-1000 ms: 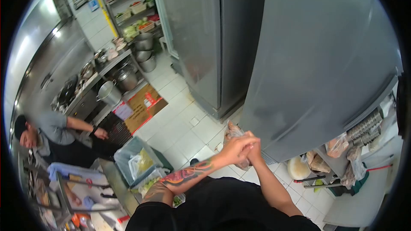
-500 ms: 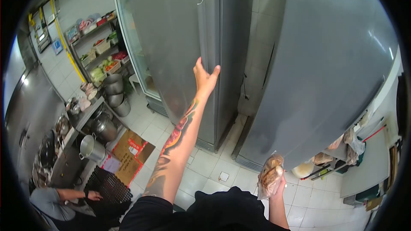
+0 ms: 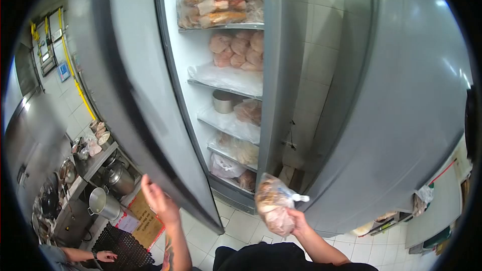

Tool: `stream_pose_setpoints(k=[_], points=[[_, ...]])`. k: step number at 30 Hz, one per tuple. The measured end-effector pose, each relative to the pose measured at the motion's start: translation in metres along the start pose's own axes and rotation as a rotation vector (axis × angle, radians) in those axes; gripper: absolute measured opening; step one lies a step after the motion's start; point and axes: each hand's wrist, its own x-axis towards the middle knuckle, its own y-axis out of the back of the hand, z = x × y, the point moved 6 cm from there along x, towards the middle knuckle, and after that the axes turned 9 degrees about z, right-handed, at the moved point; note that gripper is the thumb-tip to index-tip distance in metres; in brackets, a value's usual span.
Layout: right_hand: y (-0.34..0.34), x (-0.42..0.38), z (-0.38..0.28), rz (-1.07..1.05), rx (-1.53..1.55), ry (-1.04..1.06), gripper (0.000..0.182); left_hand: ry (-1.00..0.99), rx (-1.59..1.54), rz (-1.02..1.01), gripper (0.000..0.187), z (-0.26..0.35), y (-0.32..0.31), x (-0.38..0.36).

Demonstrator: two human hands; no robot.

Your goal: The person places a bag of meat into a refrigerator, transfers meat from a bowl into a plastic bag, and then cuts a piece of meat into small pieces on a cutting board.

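The grey refrigerator door (image 3: 143,85) stands wide open on the left. Beside its edge is my left hand (image 3: 159,201), fingers apart and holding nothing. My right hand (image 3: 300,222) grips a clear plastic bag of meat (image 3: 276,208) in front of the cabinet's lower right corner. Inside the cabinet, stacked bagged meat (image 3: 216,2) fills the top shelf. Bagged round pieces of meat (image 3: 238,50) lie on the one below. A metal pot (image 3: 223,101) sits on the middle shelf next to another bag, and more bags rest lower down.
A second grey refrigerator (image 3: 391,105) stands at the right. At the lower left are a large pot (image 3: 104,203), flattened cardboard (image 3: 148,225), a black mat (image 3: 120,250) and a co-worker's hand (image 3: 107,256). Metal counters with cookware run along the left side.
The refrigerator door has swung open to the left, showing the shelves. My left hand has left the handle and moved down and left. My right hand has brought the bag left, nearer the cabinet.
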Motion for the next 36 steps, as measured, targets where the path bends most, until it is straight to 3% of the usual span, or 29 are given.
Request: stream_pose_setpoints(k=[3,5,6,9,11,13,14,15,17,19,27,29,31,33,35,36], points=[[-0.056,0.049,0.018,-0.047,-0.052,-0.050,0.078,-0.091,0.006,0.178,0.073,0.013,0.055,0.035],[-0.089,0.076,0.025,-0.043,-0.097,-0.031,0.078,-0.240,0.301,0.199,0.080,-0.012,0.108,0.070],[-0.102,0.086,0.029,-0.030,-0.131,-0.013,0.078,-0.213,0.215,0.231,0.072,-0.004,0.111,0.086],[-0.151,0.100,0.030,-0.059,-0.120,-0.005,0.075,-0.287,0.110,0.103,0.075,0.001,0.134,0.140],[-0.179,0.107,0.041,-0.128,-0.100,0.037,0.072,-0.203,0.038,0.206,0.070,-0.003,0.145,0.162],[-0.180,0.114,0.069,-0.028,-0.009,-0.092,0.071,-0.129,0.008,0.223,0.077,-0.038,0.179,0.192],[-0.173,0.119,0.085,0.014,0.052,-0.175,0.070,-0.101,-0.038,0.124,0.074,-0.038,0.179,0.202],[-0.169,0.121,0.101,0.023,0.053,-0.167,0.070,-0.092,-0.043,0.118,0.074,-0.038,0.182,0.207],[-0.157,0.126,0.127,0.146,-0.078,-0.066,0.071,0.101,0.007,0.368,0.073,-0.051,0.194,0.216],[-0.151,0.123,0.146,0.191,-0.097,-0.070,0.071,0.045,-0.028,0.343,0.073,-0.066,0.207,0.225],[-0.177,0.134,0.130,0.143,-0.245,-0.120,0.067,-0.110,0.156,0.249,0.065,-0.043,0.193,0.192],[-0.189,0.142,0.119,0.048,-0.246,-0.120,0.066,-0.214,0.332,0.259,0.064,-0.038,0.194,0.181],[-0.191,0.154,0.114,-0.017,-0.260,-0.147,0.068,-0.507,0.767,0.236,0.063,-0.005,0.166,0.153],[-0.205,0.156,0.107,-0.144,-0.274,-0.141,0.074,-0.552,0.758,0.243,0.065,0.015,0.142,0.125],[-0.226,0.152,0.096,-0.228,-0.350,-0.137,0.080,-0.571,0.873,0.081,0.066,0.016,0.119,0.094],[-0.240,0.148,0.091,-0.294,-0.426,-0.125,0.087,-0.470,0.784,0.012,0.064,0.008,0.110,0.079]])
